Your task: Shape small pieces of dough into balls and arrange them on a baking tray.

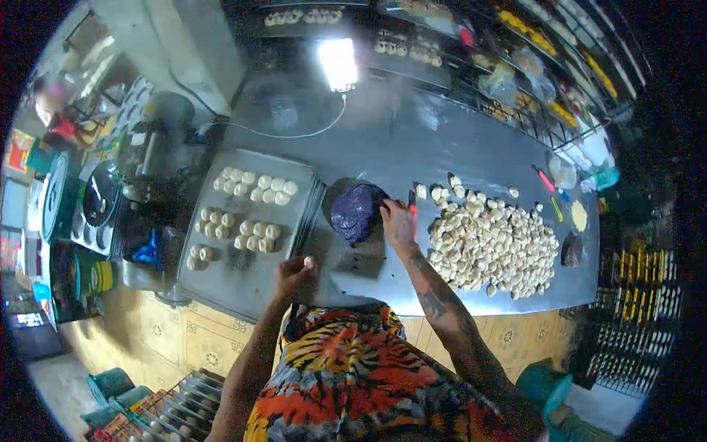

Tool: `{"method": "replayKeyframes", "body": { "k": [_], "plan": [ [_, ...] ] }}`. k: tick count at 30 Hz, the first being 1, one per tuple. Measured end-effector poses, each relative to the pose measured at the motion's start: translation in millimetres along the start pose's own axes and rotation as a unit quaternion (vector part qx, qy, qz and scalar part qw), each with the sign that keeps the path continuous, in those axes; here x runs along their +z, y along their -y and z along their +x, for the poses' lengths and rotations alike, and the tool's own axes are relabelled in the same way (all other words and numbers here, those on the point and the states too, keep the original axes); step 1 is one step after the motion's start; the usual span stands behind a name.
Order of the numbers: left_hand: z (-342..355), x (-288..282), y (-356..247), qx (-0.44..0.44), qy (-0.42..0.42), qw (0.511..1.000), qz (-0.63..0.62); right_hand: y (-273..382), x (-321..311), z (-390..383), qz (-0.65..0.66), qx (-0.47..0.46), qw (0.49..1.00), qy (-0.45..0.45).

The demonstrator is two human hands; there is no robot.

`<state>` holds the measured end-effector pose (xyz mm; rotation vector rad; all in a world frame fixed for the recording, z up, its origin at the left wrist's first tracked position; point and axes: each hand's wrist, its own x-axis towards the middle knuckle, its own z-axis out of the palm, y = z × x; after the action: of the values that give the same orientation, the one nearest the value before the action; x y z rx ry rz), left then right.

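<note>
My left hand (pixel 293 277) is closed around a small piece of white dough (pixel 308 261) at the table's near edge. My right hand (pixel 400 222) reaches to the right side of a mound of dark purple paste (pixel 357 211), its fingertips pinching at the edge. Just beyond that hand lies a thin tool with a red and black handle (pixel 412 202). To the right spreads a big heap of cut dough pieces (pixel 493 247). On the left, a metal tray (pixel 283 166) carries round dough balls (pixel 258 237) in several clusters.
A bright lamp (pixel 338 65) with a white cord stands at the table's far side. Racks with filled trays (pixel 545 110) line the far right. Plastic bags, a pink-handled tool (pixel 543 178) and a yellow-green stick (pixel 555 209) lie rightward. Another person (pixel 62 121) is at far left.
</note>
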<state>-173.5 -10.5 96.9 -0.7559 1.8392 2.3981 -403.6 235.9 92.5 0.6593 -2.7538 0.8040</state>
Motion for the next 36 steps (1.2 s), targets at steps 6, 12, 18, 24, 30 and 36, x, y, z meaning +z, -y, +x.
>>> {"method": "replayKeyframes", "body": {
  "k": [6,12,18,24,30,36],
  "plan": [
    [-40.8,49.3,7.1,0.034,-0.024,0.996,0.074,2.3,5.1,-5.6,0.029,0.088,0.995,0.025],
    [-70.2,115.4,-1.6,-0.002,-0.064,0.998,0.009,-24.0,-5.5,-11.5,0.263,0.149,0.944,0.134],
    [-40.6,146.9,-2.4,-0.069,-0.05,0.975,-0.204,-12.3,-56.5,-35.6,0.505,0.22,0.768,0.327],
    [-20.7,158.1,-32.5,-0.03,-0.013,0.988,-0.148,55.5,-74.1,-99.1,0.107,-0.086,0.988,0.076],
    [5.0,97.1,-28.2,-0.029,0.057,0.993,-0.097,79.1,-73.3,-100.4,0.429,0.169,0.882,0.099],
    [20.0,60.3,-9.7,0.098,0.145,0.982,0.077,96.8,-55.9,-100.7,0.46,0.223,0.838,0.192]
  ]
}}
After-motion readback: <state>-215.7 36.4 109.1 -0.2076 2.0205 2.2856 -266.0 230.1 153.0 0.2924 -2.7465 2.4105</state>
